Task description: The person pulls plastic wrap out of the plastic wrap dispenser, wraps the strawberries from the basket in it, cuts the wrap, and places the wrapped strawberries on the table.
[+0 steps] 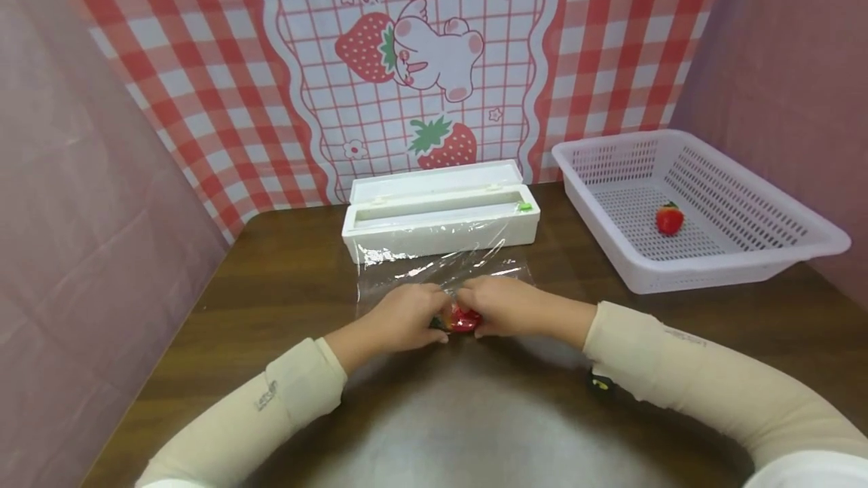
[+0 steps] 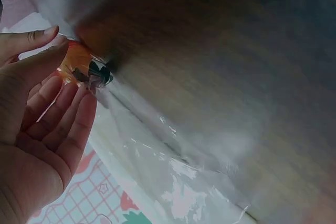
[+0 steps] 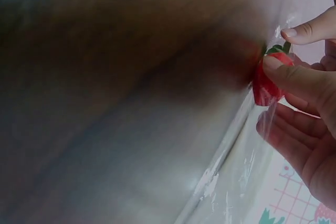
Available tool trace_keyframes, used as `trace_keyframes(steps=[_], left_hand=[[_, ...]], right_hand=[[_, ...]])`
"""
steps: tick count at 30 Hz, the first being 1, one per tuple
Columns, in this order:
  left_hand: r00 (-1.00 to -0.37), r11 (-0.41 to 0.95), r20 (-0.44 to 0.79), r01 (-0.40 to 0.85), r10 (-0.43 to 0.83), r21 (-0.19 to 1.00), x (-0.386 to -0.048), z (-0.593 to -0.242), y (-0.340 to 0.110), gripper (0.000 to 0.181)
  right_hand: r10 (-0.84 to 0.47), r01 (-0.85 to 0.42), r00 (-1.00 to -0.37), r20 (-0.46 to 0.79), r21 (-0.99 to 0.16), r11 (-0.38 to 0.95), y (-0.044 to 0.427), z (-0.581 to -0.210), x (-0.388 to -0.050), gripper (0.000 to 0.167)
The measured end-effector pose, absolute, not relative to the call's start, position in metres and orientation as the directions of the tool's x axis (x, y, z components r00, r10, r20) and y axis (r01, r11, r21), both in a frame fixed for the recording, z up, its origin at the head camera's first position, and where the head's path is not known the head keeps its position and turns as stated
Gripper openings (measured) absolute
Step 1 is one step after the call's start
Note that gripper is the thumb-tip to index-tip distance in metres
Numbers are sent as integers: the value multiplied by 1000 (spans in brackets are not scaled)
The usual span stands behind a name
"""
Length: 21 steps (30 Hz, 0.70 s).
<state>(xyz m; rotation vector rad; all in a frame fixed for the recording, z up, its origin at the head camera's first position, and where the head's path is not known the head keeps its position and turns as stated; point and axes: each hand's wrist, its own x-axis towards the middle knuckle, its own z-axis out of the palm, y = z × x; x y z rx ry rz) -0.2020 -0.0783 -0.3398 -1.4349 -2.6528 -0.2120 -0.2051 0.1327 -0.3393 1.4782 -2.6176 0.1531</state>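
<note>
A red strawberry [image 1: 465,318] with green leaves sits under clear cling film [image 1: 434,271] on the table. My left hand [image 1: 405,316] holds it from the left, by the leafy end, thumb on the near side. From the right, my right hand [image 1: 507,307] grips it; in the right wrist view the thumb presses the red side of the strawberry [image 3: 266,88]. The film runs back from the fruit to a long white dispenser box [image 1: 444,238] with its lid raised. Fingers hide much of the strawberry in the head view.
At the right stands a white plastic basket [image 1: 732,271] with one more strawberry [image 1: 670,219] in it. A small green piece [image 1: 524,206] shows at the dispenser's right end. Behind the wooden table [image 1: 271,269] hangs a checked strawberry-print cloth [image 1: 597,59].
</note>
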Motion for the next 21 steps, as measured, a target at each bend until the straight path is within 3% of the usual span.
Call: trace_keyframes(steps=[5,9,15,21], left_hand=[[-551,542,180,834,815,101,-205,-342,-77,29],[-571,523,157,810,806,263,-210,-340,-78,18],[-584,494,77,743,808,452,-227,-339,-80,9],[-579,516,-6,722,815,461,-247,-336,-81,18]], right_hand=[[-857,-880,-476,197,-109,463,137,-340,-209,33],[-868,-876,-464,178,-238,419,142,-338,-213,24],[-841,-758,-535,79,-484,437,148,-336,-227,11],[-812,-720,-582,32,-485,497,149,-335,-242,12]])
